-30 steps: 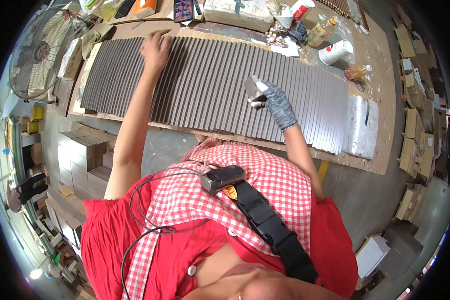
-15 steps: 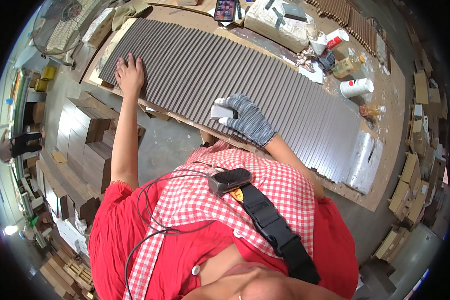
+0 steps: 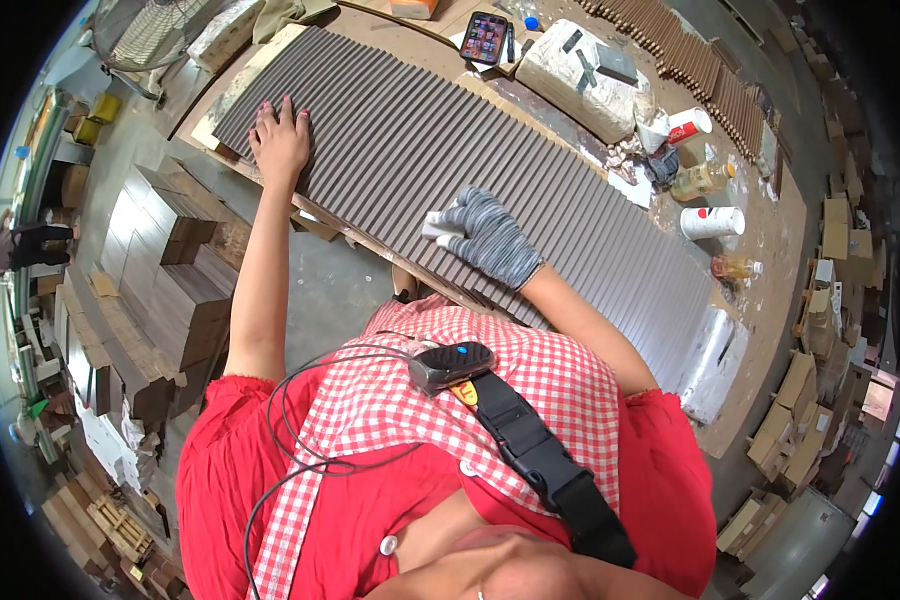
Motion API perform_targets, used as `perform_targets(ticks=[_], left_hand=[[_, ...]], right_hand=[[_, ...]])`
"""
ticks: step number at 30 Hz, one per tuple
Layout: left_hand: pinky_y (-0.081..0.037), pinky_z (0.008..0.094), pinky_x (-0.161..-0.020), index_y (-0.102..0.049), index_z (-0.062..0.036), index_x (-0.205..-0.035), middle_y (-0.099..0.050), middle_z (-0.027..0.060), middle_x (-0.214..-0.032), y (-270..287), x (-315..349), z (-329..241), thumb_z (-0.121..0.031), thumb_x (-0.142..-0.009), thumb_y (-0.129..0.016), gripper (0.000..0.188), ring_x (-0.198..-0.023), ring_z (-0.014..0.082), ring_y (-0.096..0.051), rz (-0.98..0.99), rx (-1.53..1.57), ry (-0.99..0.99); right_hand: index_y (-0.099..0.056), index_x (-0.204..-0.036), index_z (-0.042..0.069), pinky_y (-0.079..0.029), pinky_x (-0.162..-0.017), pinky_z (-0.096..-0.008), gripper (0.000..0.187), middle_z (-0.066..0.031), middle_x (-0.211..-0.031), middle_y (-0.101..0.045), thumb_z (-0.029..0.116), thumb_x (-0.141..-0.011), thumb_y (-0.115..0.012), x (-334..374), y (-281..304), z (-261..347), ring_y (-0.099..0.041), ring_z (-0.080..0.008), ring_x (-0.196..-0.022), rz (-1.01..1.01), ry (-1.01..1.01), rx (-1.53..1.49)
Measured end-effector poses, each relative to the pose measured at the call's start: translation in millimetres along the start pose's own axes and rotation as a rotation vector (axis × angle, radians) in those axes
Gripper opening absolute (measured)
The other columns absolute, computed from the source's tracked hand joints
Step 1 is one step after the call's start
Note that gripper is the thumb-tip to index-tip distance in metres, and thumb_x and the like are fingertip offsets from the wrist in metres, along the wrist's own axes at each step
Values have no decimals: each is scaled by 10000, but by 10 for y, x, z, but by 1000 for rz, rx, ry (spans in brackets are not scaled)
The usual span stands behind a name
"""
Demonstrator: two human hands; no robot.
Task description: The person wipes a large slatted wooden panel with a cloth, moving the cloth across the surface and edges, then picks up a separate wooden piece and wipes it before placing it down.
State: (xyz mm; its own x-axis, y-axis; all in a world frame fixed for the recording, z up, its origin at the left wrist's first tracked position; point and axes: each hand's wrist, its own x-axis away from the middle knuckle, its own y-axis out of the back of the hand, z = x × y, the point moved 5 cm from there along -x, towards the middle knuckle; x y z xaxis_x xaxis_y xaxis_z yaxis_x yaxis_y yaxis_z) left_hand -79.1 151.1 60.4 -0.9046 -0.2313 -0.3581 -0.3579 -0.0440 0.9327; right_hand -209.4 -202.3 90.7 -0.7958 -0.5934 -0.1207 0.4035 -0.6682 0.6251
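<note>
Grey slats (image 3: 440, 150) are lying side by side on the table (image 3: 778, 225), probably packed close for mutual support. We are resting our spread left hand (image 3: 281, 148) on their left end, perhaps steadying them, and gripping a pale block (image 3: 436, 227) in our gloved right hand (image 3: 488, 240) over their near side.

Left arm (image 3: 260, 270) extended forward, near straight. Left hand (image 3: 280, 152) bare, palm down, fingers (image 3: 287, 112) spread. Right forearm (image 3: 585, 320) angled inward, leftward; right hand (image 3: 490, 238) grey-gloved, curled in a grip.
</note>
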Motion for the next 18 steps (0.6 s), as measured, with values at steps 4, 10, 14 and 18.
perform_targets(ticks=[4,10,14,18], left_hand=[[-198,530,-1169,-434,-147,-1481,-356,189,-1536,32,21,-33,-479,-1013,-381,577,-1455,339,-276,9,-10,3],[-195,524,-1172,-419,-136,-1488,-337,188,-1550,83,41,-73,-472,-1016,-382,581,-1454,337,-276,12,-9,-7],[-206,534,-1164,-426,-123,-1481,-338,201,-1546,113,50,-89,-470,-1014,-390,583,-1448,353,-282,4,0,-10],[-216,541,-1159,-437,-105,-1468,-374,216,-1520,132,62,-113,-455,-1015,-397,575,-1438,362,-301,-27,2,-26]], right_hand=[[-743,-1100,63,-461,-854,-364,354,-100,-848,-556,228,-790,-791,-139,316,-303,-516,-237,-858,-124,-28,75],[-752,-1063,65,-498,-836,-374,341,-124,-886,-585,272,-798,-811,-422,828,-847,-582,-245,-861,-257,-205,206],[-747,-1035,42,-507,-868,-398,347,-175,-928,-626,276,-788,-816,-604,1074,-1253,-630,-307,-902,-368,-250,266],[-749,-1052,63,-493,-878,-419,307,-214,-963,-636,215,-786,-771,-690,1274,-1643,-626,-358,-929,-398,-316,391]])
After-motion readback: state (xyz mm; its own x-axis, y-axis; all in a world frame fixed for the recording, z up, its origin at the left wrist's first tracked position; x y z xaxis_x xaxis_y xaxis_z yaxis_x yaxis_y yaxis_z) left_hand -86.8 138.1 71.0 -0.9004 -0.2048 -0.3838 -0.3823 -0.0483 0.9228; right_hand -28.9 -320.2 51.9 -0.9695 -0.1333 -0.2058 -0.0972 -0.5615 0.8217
